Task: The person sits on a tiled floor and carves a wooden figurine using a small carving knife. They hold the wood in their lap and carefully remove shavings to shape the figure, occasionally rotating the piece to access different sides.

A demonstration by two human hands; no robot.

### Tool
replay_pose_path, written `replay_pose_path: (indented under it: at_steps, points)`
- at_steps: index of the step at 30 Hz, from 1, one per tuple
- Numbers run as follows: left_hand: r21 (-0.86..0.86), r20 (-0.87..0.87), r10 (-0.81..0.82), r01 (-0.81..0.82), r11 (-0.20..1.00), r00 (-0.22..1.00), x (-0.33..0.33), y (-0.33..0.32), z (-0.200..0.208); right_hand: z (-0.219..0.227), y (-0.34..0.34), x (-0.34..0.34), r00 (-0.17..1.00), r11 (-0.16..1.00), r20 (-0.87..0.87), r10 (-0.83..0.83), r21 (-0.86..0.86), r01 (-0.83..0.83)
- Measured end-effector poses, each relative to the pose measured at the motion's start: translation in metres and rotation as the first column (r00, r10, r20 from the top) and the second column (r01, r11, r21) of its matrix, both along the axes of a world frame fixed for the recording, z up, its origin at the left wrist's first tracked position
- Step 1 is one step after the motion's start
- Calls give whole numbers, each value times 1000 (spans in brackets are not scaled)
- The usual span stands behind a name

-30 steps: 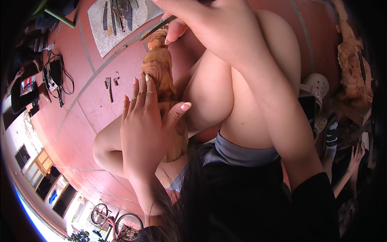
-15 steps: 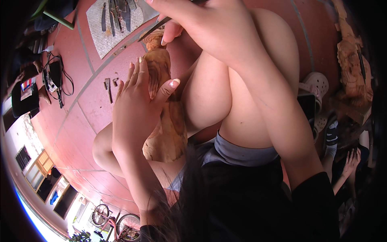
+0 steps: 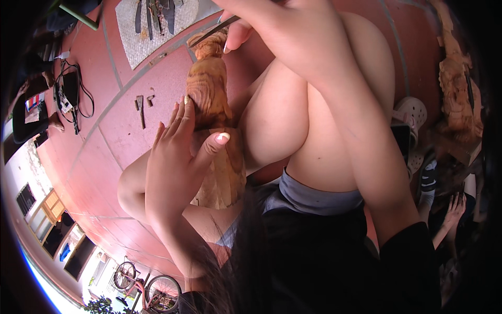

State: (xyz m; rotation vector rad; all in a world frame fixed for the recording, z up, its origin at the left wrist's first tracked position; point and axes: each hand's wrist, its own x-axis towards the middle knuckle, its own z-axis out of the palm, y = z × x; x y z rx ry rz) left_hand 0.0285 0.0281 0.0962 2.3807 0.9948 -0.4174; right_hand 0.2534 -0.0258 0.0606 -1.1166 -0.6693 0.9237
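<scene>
A carved wooden figure [image 3: 208, 86] with swirling grain lies lengthwise between my bent legs, its narrow end pointing away from me and its blockier base near my lap. My left hand [image 3: 175, 157] rests along the left side of the carving, fingers stretched out and thumb apart. Gripped in my right hand [image 3: 282, 23] is a slim dark tool [image 3: 215, 31], perhaps a file. Its tip lies across the figure's far, narrow end. The tool's other end and most of my right fingers are hidden by the hand and the top edge of the view.
Several blades [image 3: 151, 18] lie on a pale textured sheet [image 3: 137, 44] at the far left. Two small metal pieces [image 3: 140, 111] sit on the red tiled floor. A cable [image 3: 78, 97] is further left. At the right are a clog [image 3: 413, 112], another carving [image 3: 456, 78] and another person's hand [image 3: 455, 209].
My left hand has slid down the carving toward its base, uncovering its middle. The carving appears turned a little, and the view has shifted slightly. My right hand still holds the tool at the far end.
</scene>
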Motion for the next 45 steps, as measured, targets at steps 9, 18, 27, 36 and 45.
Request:
replay_pose_path:
  at_steps: [9, 18, 27, 36, 45]
  points:
    - [-33, 131, 70, -66, 997, 989, 6, 14, -18, -1, -1, 2, 997, 1000, 76, 8, -26, -6]
    - [-800, -18, 656, -404, 443, 754, 5, 59, -76, -2, 1, 3, 1000, 999, 28, 9, -36, -8]
    - [-967, -238, 874, -183, -175, 424, 1, 49, -100, -7, 0, 7, 999, 998, 14, 43, -53, -42]
    - [-973, 227, 907, 40, 228, 354, -36, 17, -55, 21, -38, -23, 863, 994, 498, -80, -27, 108]
    - [-894, 374, 925, -296, 337, -74, -82, -26, -49, 39, -66, -95, 679, 984, 728, 98, 33, -177]
